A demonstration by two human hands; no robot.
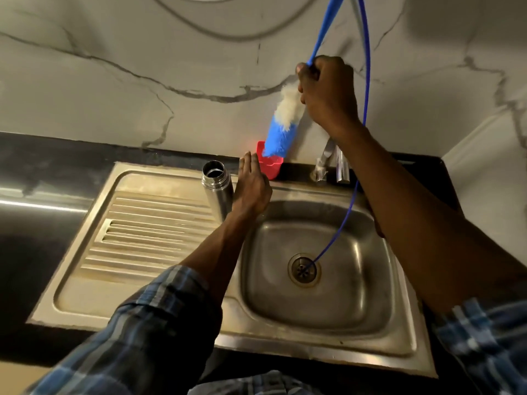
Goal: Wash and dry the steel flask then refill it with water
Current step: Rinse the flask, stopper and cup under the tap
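Right hand (325, 89) grips brush (281, 124) up-right of upright flask (218, 189); left hand (252, 186), fingers straight, just beside flask, nearer.

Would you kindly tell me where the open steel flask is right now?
In the head view, the cylindrical steel flask stands upright on the sink's ribbed drainboard, left of the basin, beside the open left hand.

Dim, warm indoor lighting. Glare streak on the countertop (42, 205) at frame left; soft reflections in the sink (313, 280). Wide-angle distortion bends frame edges. Upper and lower corners darkened, slightly soft.
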